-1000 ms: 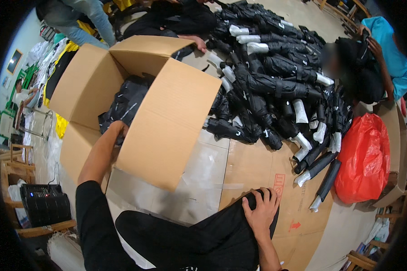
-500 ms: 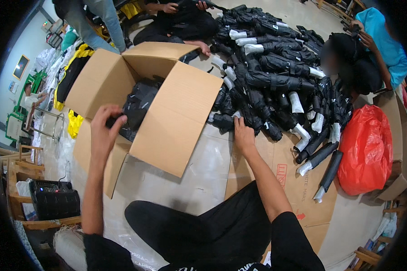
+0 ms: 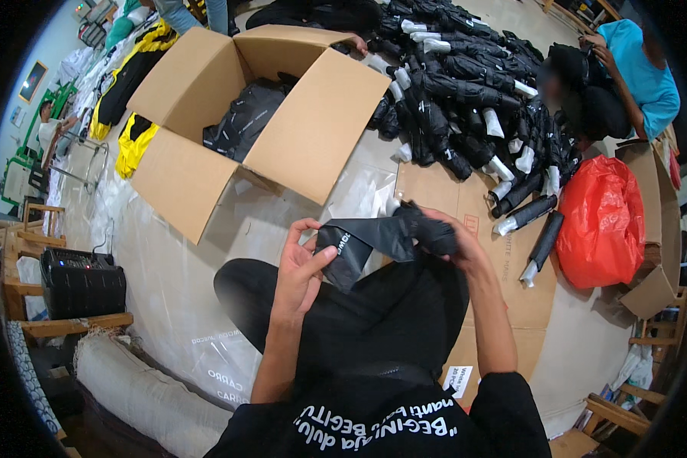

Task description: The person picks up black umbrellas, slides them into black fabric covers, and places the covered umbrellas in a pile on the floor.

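Held over the lap, between both hands: a folded black umbrella (image 3: 427, 229) half inside a flat black sleeve (image 3: 359, 248). Left hand (image 3: 301, 267) pinching the sleeve's open end, thumb on top and fingers (image 3: 313, 263) curled beneath, clamped on the fabric. Right hand (image 3: 458, 244) wrapped around the umbrella's thick end, fingers closed on it, partly hidden behind the bundle. Just ahead, an open cardboard box (image 3: 313, 130) with flaps spread wide and black packed goods (image 3: 244, 118) inside. To the right of the box, a big heap of black folded umbrellas (image 3: 466, 84) with white tips, spilling onto flattened cardboard (image 3: 504, 259) on the floor. Near the heap, a red plastic bag (image 3: 603, 221). Beyond it, a seated person in a blue shirt (image 3: 641, 76). Left of the knees, a black crate (image 3: 82, 281) on a wooden frame.
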Motion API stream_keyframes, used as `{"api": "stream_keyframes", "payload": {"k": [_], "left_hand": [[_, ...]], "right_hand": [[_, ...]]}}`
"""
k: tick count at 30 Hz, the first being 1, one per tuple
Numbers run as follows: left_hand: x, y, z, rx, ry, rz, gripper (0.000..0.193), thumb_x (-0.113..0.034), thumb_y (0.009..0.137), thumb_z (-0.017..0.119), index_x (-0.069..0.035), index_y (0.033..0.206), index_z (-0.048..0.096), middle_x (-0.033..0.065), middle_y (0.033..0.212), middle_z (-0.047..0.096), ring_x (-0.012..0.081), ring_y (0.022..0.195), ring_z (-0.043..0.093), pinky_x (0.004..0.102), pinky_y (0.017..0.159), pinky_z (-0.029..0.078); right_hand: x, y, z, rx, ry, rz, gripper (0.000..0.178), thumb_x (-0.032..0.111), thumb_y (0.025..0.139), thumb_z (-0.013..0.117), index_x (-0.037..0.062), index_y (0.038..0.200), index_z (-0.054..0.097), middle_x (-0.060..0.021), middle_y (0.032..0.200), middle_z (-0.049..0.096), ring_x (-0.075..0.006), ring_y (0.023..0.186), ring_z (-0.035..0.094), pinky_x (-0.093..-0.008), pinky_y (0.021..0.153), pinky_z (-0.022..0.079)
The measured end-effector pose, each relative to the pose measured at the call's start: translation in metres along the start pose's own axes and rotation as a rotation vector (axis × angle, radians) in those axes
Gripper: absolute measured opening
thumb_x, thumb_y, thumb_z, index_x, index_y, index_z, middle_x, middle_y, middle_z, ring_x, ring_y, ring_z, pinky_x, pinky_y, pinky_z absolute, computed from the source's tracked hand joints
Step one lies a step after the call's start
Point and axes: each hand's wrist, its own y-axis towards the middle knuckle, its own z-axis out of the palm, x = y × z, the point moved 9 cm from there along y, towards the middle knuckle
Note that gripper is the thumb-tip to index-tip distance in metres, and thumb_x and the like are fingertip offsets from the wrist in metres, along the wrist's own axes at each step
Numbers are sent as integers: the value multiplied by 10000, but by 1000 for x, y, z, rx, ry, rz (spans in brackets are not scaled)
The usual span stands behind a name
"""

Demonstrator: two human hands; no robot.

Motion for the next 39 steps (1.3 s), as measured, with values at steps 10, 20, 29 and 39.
{"api": "stream_keyframes", "payload": {"k": [10, 20, 29, 39], "left_hand": [[57, -17, -44, -65, 235, -153, 399, 11, 882, 723, -21, 1232, 533, 129, 1021, 704, 149, 919, 675, 259, 837, 532], [38, -22, -60, -333, 386, 55, 115, -22, 885, 756, 54, 964, 724, 57, 867, 715, 68, 777, 648, 206, 742, 520], [91, -27, -50, -148, 611, -76, 395, 13, 817, 776, 24, 1188, 639, 86, 985, 696, 111, 836, 662, 235, 781, 541], [81, -26, -43, -127, 1036, 31, 185, 9, 794, 787, 32, 949, 689, 94, 987, 681, 151, 764, 677, 258, 678, 532]], "right_hand": [[-8, -151, -23, -444, -302, -422, 385, 87, 723, 817, -7, 1062, 660, -81, 853, 709, -179, 721, 668, -321, 620, 520], [-51, -143, 34, -8, 444, -92, 727, 462, 834, 617, -95, 1280, 482, -312, 1053, 637, -211, 662, 685, -256, 558, 586], [-119, -143, 87, 159, 275, 206, 642, 299, 823, 634, -23, 1348, 451, -213, 955, 681, -217, 807, 664, -272, 748, 516], [-138, -140, 89, 151, 238, 272, 640, 279, 835, 620, -5, 1377, 434, -182, 933, 680, -218, 858, 665, -284, 802, 504]]}}
